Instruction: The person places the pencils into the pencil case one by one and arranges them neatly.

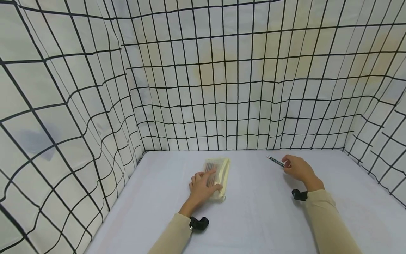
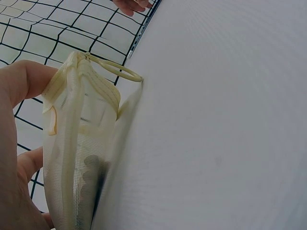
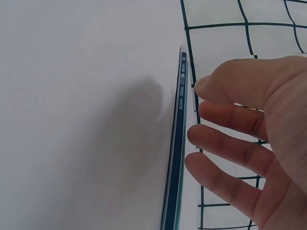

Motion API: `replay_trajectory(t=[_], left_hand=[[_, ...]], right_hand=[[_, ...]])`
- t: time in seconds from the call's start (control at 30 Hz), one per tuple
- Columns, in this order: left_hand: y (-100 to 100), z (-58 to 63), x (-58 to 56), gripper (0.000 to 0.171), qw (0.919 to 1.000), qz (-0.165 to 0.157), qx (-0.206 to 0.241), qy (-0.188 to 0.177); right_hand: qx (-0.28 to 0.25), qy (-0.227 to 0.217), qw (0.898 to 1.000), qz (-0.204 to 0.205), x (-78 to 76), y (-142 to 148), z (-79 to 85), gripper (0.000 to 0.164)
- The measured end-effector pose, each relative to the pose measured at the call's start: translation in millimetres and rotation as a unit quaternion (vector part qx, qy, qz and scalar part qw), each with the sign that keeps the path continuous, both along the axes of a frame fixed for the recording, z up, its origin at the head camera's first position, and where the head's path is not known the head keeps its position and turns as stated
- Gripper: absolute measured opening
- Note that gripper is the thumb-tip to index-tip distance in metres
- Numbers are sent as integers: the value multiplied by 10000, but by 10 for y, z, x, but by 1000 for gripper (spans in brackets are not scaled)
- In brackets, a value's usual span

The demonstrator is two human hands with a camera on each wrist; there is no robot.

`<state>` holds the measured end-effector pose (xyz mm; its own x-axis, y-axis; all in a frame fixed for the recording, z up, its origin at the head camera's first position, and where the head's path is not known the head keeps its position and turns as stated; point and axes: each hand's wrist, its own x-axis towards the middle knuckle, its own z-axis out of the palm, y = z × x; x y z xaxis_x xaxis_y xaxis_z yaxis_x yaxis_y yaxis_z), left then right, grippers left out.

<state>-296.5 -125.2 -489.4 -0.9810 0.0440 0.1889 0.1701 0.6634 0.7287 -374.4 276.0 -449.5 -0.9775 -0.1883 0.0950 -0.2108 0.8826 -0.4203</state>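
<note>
A pale yellow zippered mesh pencil case (image 1: 223,176) lies on the white table, several thin sticks showing through its top. My left hand (image 1: 202,185) rests over it with fingers spread and the thumb touching the near part. In the left wrist view, the case (image 2: 79,143) appears side-on, a cord loop (image 2: 122,72) at its end. To the right, a slim dark blue pen-like thing (image 1: 275,161) with pale edges lies on the table. My right hand (image 1: 298,169) is just beside it. The right wrist view shows loosely bent fingers (image 3: 225,143) and a gap between them and the blue thing (image 3: 177,143).
White walls covered by a black grid net (image 1: 206,84) rise behind the table and on both sides. The white tabletop (image 1: 250,218) stretches between my arms. A small black device (image 1: 199,223) is strapped on each wrist.
</note>
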Motion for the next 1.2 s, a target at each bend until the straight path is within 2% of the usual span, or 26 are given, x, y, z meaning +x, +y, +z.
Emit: replay_trajectory(t=[0.27,0.6,1.2], left_hand=[[6,6,-5,72,10000,-10,7,-46],[10,8,-12,71,10000,5,7,-11],[6,-19,-13,72,10000,8,-53,-14]], right_hand=[[46,-103,9999,-87,33,92,-10,36],[136,-124,9998,-78,0,98,-66,33],[229,-304,9993,-71,3,72,-114,36]])
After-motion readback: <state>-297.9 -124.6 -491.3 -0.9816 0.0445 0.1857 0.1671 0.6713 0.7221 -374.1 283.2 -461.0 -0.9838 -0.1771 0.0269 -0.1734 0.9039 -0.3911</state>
